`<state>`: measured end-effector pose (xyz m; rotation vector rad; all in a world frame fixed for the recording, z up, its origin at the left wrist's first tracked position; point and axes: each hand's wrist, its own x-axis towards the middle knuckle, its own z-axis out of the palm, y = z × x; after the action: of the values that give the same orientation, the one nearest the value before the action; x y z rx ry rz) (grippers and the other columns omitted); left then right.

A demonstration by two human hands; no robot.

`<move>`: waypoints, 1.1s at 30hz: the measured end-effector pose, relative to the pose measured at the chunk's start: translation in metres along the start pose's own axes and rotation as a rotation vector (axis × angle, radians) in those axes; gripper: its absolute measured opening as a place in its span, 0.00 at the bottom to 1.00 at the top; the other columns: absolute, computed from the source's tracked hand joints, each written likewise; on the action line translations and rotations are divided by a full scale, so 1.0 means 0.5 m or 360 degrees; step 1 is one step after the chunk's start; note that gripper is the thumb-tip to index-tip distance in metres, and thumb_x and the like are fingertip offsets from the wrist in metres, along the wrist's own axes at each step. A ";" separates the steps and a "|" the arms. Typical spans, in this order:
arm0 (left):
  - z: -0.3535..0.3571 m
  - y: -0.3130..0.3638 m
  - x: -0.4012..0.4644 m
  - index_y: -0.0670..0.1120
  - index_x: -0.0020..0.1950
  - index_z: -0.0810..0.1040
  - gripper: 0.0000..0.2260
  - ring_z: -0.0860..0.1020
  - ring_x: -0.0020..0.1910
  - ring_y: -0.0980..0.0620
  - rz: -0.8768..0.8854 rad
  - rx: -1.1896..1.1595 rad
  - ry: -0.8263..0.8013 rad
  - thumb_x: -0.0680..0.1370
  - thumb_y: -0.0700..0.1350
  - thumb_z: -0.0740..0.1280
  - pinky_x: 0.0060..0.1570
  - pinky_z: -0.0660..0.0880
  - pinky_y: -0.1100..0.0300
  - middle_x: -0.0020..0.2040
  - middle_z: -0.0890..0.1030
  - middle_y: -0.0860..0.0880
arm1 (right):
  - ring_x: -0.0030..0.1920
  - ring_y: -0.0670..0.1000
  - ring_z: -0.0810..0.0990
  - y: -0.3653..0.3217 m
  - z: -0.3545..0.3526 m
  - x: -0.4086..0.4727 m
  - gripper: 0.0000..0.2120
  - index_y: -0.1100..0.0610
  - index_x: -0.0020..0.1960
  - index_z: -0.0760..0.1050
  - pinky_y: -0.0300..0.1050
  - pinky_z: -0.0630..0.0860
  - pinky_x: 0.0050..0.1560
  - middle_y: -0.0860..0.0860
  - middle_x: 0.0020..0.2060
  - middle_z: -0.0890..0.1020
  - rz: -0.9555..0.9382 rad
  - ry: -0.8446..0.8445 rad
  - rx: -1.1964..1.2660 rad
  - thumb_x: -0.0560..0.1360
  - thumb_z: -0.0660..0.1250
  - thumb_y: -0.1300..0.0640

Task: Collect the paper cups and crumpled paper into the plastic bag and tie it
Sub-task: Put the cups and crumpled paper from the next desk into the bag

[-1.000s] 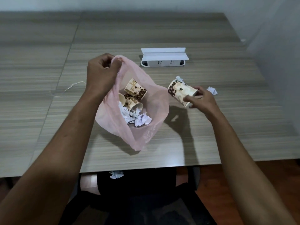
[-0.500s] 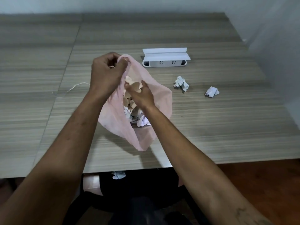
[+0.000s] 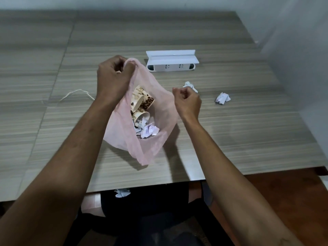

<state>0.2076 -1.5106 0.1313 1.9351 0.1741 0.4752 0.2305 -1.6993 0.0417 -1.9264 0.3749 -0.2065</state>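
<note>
Bag (image 3: pixel 156 121), pink and thin, hangs above the table (image 3: pixel 248 132) with its mouth wide, its top handle pinched in the left hand (image 3: pixel 113 80). Right hand (image 3: pixel 187 102) hovers just beside the bag's right edge, fingers curled in, nothing visible in them. Inside the bag lie paper cups (image 3: pixel 142 100) with a coffee-bean print and crumpled paper (image 3: pixel 150 130); how many cups, hard to tell through the plastic. Two more paper balls sit on the table: one (image 3: pixel 190 85) partly hidden behind the right hand, another (image 3: pixel 222 98) farther right. A third (image 3: pixel 121 192) peeks from under the table edge.
</note>
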 end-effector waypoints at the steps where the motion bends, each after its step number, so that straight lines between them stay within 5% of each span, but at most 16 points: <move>1: 0.008 -0.001 0.002 0.42 0.43 0.81 0.07 0.73 0.36 0.57 -0.0005 -0.0007 -0.0002 0.76 0.44 0.66 0.39 0.70 0.64 0.37 0.78 0.48 | 0.35 0.45 0.78 0.011 -0.003 0.015 0.11 0.51 0.37 0.75 0.39 0.70 0.38 0.44 0.31 0.79 0.0033 0.0050 -0.0040 0.73 0.69 0.47; 5: 0.034 -0.010 0.007 0.38 0.43 0.81 0.09 0.73 0.37 0.56 -0.0003 -0.0023 -0.0032 0.76 0.44 0.66 0.40 0.70 0.63 0.37 0.78 0.46 | 0.49 0.52 0.81 0.069 0.001 0.082 0.04 0.50 0.44 0.76 0.42 0.72 0.48 0.49 0.45 0.83 0.0041 0.0039 -0.0250 0.73 0.67 0.50; 10: 0.057 -0.034 0.023 0.38 0.43 0.82 0.11 0.73 0.37 0.55 -0.0025 -0.0024 -0.0061 0.76 0.46 0.67 0.40 0.70 0.61 0.37 0.78 0.46 | 0.63 0.59 0.74 0.139 0.028 0.186 0.17 0.52 0.63 0.76 0.46 0.68 0.63 0.56 0.62 0.77 -0.0035 -0.0163 -0.0630 0.74 0.68 0.53; 17: 0.079 -0.060 0.054 0.36 0.43 0.81 0.11 0.73 0.36 0.56 -0.0057 -0.0033 -0.0088 0.77 0.45 0.67 0.39 0.70 0.62 0.37 0.78 0.46 | 0.68 0.59 0.70 0.179 0.076 0.314 0.26 0.47 0.70 0.70 0.50 0.68 0.68 0.56 0.70 0.70 -0.0145 -0.0367 -0.0997 0.74 0.69 0.54; 23: 0.080 -0.071 0.066 0.36 0.44 0.81 0.11 0.73 0.36 0.56 -0.0085 -0.0034 -0.0085 0.77 0.44 0.67 0.39 0.70 0.63 0.37 0.78 0.46 | 0.55 0.59 0.82 0.219 0.075 0.315 0.13 0.51 0.54 0.83 0.44 0.75 0.55 0.57 0.54 0.84 -0.0187 -0.0480 -0.1073 0.71 0.70 0.60; 28: 0.053 -0.060 0.046 0.38 0.45 0.82 0.10 0.75 0.37 0.56 -0.0092 -0.0002 -0.0076 0.77 0.44 0.67 0.40 0.72 0.63 0.39 0.80 0.45 | 0.47 0.53 0.84 0.219 0.041 0.223 0.03 0.56 0.42 0.81 0.33 0.71 0.46 0.51 0.42 0.86 -0.0229 -0.0368 -0.0824 0.70 0.69 0.62; 30: 0.032 -0.049 0.036 0.40 0.44 0.82 0.08 0.75 0.37 0.56 -0.0093 0.0002 -0.0055 0.77 0.44 0.67 0.40 0.72 0.63 0.39 0.80 0.46 | 0.42 0.48 0.80 0.201 0.014 0.184 0.02 0.60 0.43 0.80 0.21 0.65 0.39 0.48 0.41 0.83 -0.0226 -0.0336 -0.0685 0.71 0.71 0.62; 33: -0.005 -0.032 0.024 0.44 0.43 0.81 0.06 0.74 0.36 0.57 -0.0074 0.0006 -0.0012 0.77 0.44 0.67 0.39 0.71 0.64 0.38 0.79 0.48 | 0.43 0.47 0.76 0.145 -0.030 0.134 0.06 0.60 0.46 0.80 0.22 0.64 0.37 0.48 0.42 0.80 -0.0230 -0.0214 -0.0506 0.70 0.73 0.62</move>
<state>0.2190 -1.4982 0.1204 1.9321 0.2150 0.4371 0.2764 -1.7611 -0.0221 -2.2695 0.1861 -0.1147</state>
